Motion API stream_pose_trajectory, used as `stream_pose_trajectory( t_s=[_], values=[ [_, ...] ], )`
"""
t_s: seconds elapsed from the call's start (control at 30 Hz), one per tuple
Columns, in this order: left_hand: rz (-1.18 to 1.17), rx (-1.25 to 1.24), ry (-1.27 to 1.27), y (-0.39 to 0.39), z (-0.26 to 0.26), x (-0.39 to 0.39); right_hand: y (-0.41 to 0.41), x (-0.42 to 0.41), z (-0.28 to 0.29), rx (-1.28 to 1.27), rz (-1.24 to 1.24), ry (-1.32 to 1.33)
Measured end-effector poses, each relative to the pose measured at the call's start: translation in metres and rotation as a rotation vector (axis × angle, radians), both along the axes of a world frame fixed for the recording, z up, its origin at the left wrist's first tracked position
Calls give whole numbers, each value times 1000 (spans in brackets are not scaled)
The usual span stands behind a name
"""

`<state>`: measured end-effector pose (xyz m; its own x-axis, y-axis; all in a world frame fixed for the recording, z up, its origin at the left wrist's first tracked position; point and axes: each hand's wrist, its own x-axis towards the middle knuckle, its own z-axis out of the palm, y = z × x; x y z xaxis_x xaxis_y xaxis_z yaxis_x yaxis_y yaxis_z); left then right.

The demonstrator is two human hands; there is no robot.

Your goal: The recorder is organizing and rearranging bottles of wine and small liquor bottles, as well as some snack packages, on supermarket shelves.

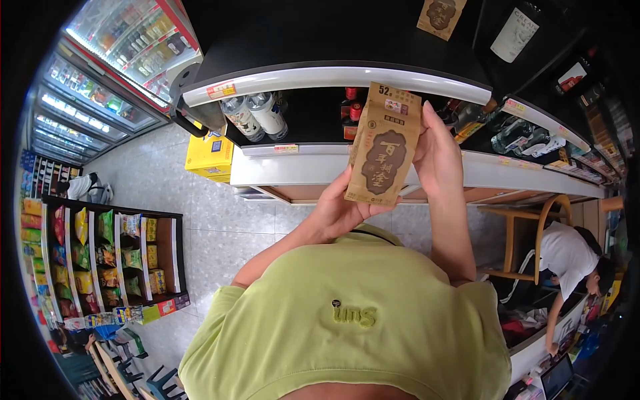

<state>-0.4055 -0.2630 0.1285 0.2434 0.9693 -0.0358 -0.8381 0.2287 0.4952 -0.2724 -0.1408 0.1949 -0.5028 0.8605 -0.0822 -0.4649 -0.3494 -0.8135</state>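
A brown kraft-paper package [384, 150] with a dark emblem and printed writing is held in front of my chest, before the shelf. My left hand [340, 202] grips its lower left edge and bottom, fingers passing behind it. At its right side, my right hand [437, 150] holds the upper edge with the thumb pointing up; some of its fingers are hidden behind the package. A matching brown package [441, 17] stands on the dark top shelf [320, 35].
Clear bottles [255, 117] and red-capped bottles [353, 115] stand one shelf lower. More bottles [527, 140] fill the right shelves. A yellow carton [210, 155] sits on the floor. Left are a snack rack [115, 255] and glass-door fridges [85, 110]. Another person [570, 252] leans over a counter near a wooden chair [537, 240].
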Motion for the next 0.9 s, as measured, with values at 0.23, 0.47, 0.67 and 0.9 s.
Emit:
stream_pose_trajectory(
  t_s=[0.23,0.47,0.67,0.9],
  values=[
    [-7,-1,-56,-3,1,4,-5,9,-1,34,-6,-14],
    [-34,-21,-11,-3,7,8,-3,13,-2,39,-25,-15],
    [-56,-41,157,-9,9,10,-10,23,1,-23,-40,0],
    [-90,-11,190,-8,14,9,-16,23,6,-20,-141,61]
  ],
)
